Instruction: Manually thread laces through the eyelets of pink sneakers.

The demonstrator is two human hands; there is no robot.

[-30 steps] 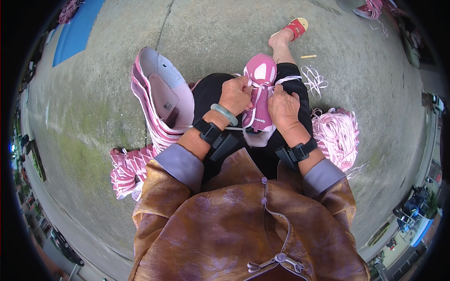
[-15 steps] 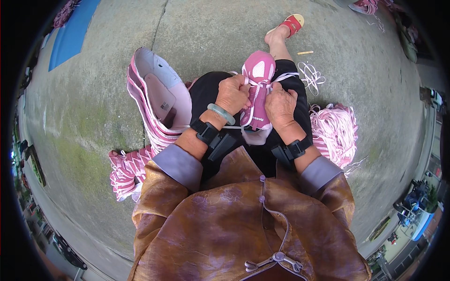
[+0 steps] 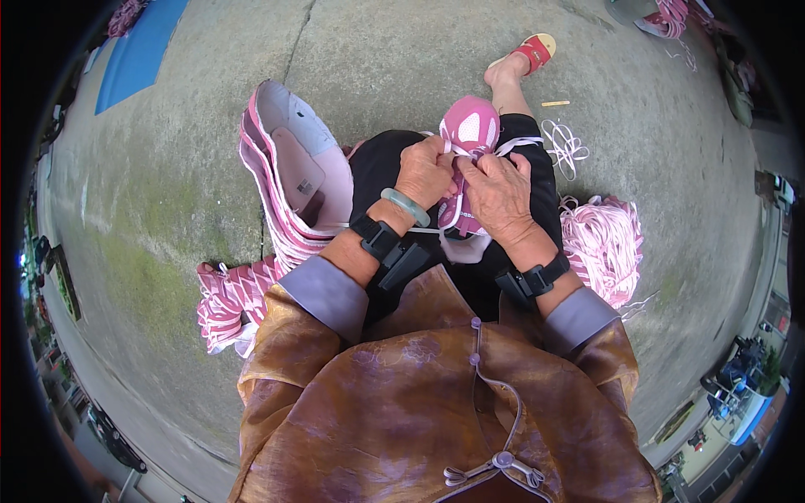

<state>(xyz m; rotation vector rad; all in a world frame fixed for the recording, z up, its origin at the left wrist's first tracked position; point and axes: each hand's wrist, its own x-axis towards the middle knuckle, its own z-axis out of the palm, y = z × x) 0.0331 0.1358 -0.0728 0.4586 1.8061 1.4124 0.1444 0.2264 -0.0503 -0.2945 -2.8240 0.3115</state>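
Note:
A pink shoe upper (image 3: 471, 117) with white mesh patches lies across my lap, its toe pointing away from me. A white shoelace (image 3: 507, 146) runs through its eyelets, one length trailing right over my knee. At the left edge of the lacing, my left hand (image 3: 426, 172) is closed in a pinch on the lace. My right hand (image 3: 501, 194) reaches over the shoe from the right, fingers bent and fingertips together at the middle of the lacing, close to the left fingertips. The right fingertips pinch the lace there, partly hidden by the hand.
Left of my lap leans a nested stack of pink shoe uppers (image 3: 295, 163), with a laced pink bundle (image 3: 239, 302) below it. A heap of pale pink laces (image 3: 600, 247) lies at right. Loose lace (image 3: 567, 149) and a red sandal (image 3: 537, 52) are farther out.
My right hand has moved left across the shoe, from its right eyelets to the middle of the lacing. The left hand keeps its pinch near the lace. The whole view has shifted slightly.

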